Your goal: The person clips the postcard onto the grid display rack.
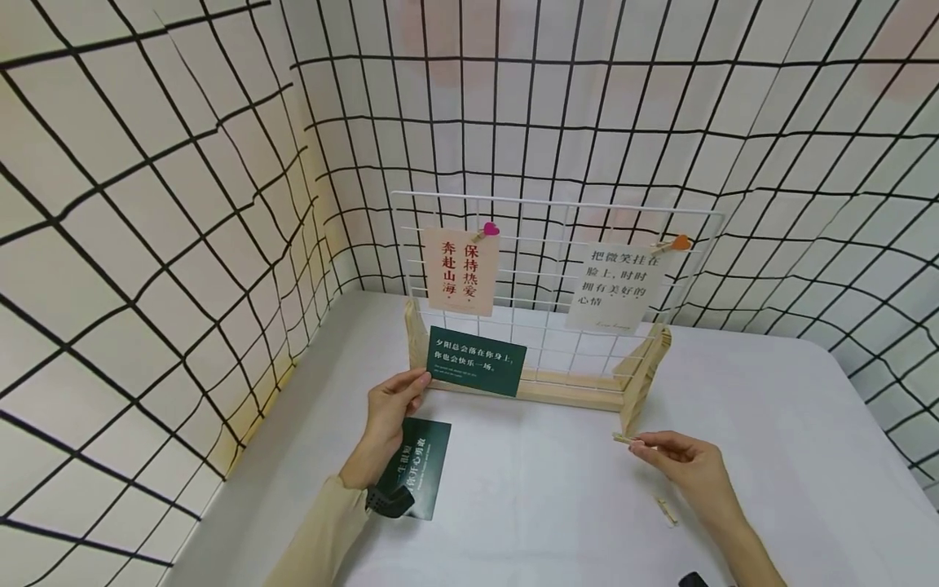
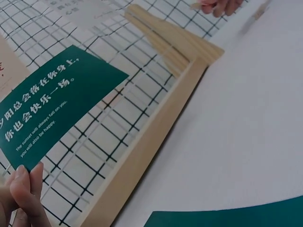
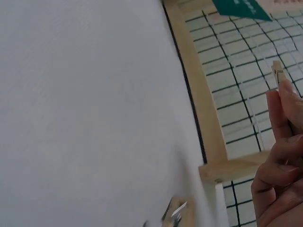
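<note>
My left hand (image 1: 389, 416) pinches a dark green card with white writing (image 1: 477, 361) by its lower left corner, in front of the white wire grid rack (image 1: 546, 377). In the left wrist view, thumb and finger grip the edge of that card (image 2: 59, 101), which bends slightly. At the rack's right foot, my right hand (image 1: 693, 473) pinches a small wooden clothespin (image 1: 622, 439) between thumb and fingertips. The right wrist view shows the clothespin (image 3: 278, 73) upright above the fingers. Partly under the left forearm, a second green card (image 1: 429, 465) lies on the table.
A pink card (image 1: 460, 277) hangs on the rack by a clothespin with a magenta heart (image 1: 491, 229). Right of it, a white card (image 1: 616, 293) hangs by one with an orange heart (image 1: 681, 242). Another clothespin (image 1: 667, 511) lies on the white table (image 1: 543, 497). Wooden feet (image 1: 645, 375) support the rack.
</note>
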Action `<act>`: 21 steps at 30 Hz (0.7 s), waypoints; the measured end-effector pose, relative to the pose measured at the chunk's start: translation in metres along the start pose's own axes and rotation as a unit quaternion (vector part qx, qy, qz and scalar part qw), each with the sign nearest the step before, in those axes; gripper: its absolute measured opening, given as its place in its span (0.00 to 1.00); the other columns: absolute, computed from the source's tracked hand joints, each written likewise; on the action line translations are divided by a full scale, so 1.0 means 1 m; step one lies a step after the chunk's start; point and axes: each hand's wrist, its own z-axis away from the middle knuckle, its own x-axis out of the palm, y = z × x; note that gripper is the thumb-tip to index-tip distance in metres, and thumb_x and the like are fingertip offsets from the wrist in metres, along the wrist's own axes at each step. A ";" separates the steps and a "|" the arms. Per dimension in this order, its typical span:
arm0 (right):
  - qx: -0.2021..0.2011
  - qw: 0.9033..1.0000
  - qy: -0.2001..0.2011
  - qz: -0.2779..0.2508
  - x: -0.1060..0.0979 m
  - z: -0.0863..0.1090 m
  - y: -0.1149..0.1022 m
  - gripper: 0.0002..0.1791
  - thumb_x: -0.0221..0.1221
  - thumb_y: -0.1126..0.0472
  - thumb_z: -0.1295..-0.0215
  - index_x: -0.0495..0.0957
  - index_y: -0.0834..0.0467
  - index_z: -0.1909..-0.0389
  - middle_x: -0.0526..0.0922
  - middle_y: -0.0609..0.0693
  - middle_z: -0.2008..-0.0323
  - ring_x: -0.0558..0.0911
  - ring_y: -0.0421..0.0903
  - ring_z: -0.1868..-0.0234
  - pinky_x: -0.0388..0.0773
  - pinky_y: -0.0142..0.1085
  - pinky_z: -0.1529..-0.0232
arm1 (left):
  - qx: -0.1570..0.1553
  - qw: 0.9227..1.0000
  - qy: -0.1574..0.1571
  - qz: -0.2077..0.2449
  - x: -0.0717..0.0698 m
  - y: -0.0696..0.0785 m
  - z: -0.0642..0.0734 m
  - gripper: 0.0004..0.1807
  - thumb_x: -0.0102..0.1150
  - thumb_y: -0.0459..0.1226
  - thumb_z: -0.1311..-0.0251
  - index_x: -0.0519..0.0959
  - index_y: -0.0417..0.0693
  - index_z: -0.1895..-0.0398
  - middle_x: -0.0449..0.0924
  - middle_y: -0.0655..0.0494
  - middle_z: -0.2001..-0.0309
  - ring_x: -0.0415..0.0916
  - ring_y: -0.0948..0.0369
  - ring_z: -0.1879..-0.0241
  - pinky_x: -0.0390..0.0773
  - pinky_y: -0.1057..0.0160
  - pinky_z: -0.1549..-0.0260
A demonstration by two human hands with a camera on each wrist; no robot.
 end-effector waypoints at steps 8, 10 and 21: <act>-0.043 0.998 -0.021 0.050 0.030 -0.027 -0.047 0.14 0.72 0.56 0.36 0.89 0.61 0.55 0.92 0.41 0.62 0.83 0.37 0.66 0.79 0.32 0.69 | 0.000 0.999 -0.003 0.038 0.012 0.000 -0.005 0.09 0.73 0.33 0.39 0.90 0.43 0.56 0.87 0.61 0.75 0.67 0.68 0.82 0.65 0.70 0.77; -0.055 0.997 -0.019 0.058 0.035 -0.034 -0.059 0.14 0.72 0.55 0.37 0.89 0.60 0.56 0.92 0.41 0.63 0.80 0.38 0.69 0.74 0.32 0.74 | -0.001 0.999 -0.004 0.036 0.014 -0.001 -0.006 0.09 0.73 0.34 0.39 0.90 0.44 0.56 0.89 0.62 0.74 0.68 0.68 0.82 0.66 0.70 0.77; -0.157 0.979 0.028 0.124 0.069 -0.067 -0.111 0.06 0.74 0.57 0.39 0.90 0.54 0.63 0.73 0.50 0.80 0.65 0.41 0.78 0.61 0.32 0.79 | 0.001 0.998 -0.004 0.068 0.020 -0.001 -0.009 0.04 0.73 0.33 0.39 0.91 0.49 0.61 0.90 0.63 0.74 0.67 0.69 0.85 0.64 0.73 0.82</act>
